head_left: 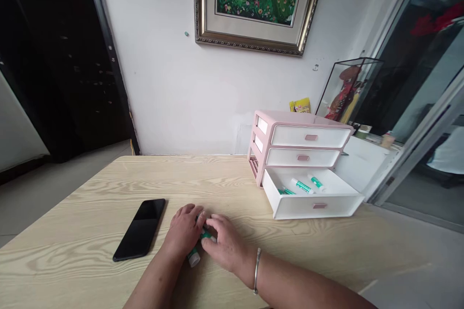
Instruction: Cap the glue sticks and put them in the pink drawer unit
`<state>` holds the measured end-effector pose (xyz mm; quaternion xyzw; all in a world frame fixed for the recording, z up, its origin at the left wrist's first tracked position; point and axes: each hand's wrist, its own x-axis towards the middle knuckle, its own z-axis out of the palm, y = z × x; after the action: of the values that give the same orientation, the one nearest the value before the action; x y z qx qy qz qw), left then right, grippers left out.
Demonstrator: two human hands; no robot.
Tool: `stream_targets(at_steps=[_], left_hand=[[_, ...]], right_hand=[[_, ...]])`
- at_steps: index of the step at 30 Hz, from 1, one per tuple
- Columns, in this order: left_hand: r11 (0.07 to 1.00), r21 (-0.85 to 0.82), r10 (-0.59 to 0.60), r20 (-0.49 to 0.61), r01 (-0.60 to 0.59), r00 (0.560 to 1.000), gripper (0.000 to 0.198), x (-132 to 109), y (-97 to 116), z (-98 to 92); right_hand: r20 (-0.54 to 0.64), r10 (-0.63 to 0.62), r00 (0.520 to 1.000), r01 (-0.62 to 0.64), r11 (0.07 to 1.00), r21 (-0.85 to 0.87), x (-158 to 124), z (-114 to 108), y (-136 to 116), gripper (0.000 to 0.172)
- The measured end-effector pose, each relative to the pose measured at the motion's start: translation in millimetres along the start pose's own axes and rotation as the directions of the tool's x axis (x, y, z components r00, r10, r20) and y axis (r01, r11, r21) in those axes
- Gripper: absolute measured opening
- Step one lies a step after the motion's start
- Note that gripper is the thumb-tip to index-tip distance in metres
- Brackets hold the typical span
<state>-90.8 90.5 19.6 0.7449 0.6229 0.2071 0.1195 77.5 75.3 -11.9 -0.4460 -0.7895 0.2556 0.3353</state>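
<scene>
Both hands rest close together at the front middle of the wooden table. My right hand (226,244), with a silver bangle at the wrist, is closed round a green and white tube (207,234). Fingers of my left hand (185,228) curl down beside it, over something dark and green that is mostly hidden. Under my left hand another green tube with a white cap (194,257) sticks out toward me. To the right, the bottom drawer (315,210) of a pink and white drawer unit (310,147) is pulled out, with several green and white tubes (302,186) lying inside.
A black phone (140,229) lies on the wooden table (90,212) left of my hands. Behind the drawer unit are a yellow packet (302,105) and a glass case (348,89) with a figure in it. A framed picture (250,43) hangs on the wall.
</scene>
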Motion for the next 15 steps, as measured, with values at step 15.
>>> stream_targets(at_steps=[15], left_hand=[[0.997,-0.027,0.064,-0.085,-0.066,0.994,0.039,6.1,-30.3,19.3]], right_hand=[[-0.374,0.427,0.823,-0.565,0.681,-0.466,11.1,-276.2,105.9,0.044]])
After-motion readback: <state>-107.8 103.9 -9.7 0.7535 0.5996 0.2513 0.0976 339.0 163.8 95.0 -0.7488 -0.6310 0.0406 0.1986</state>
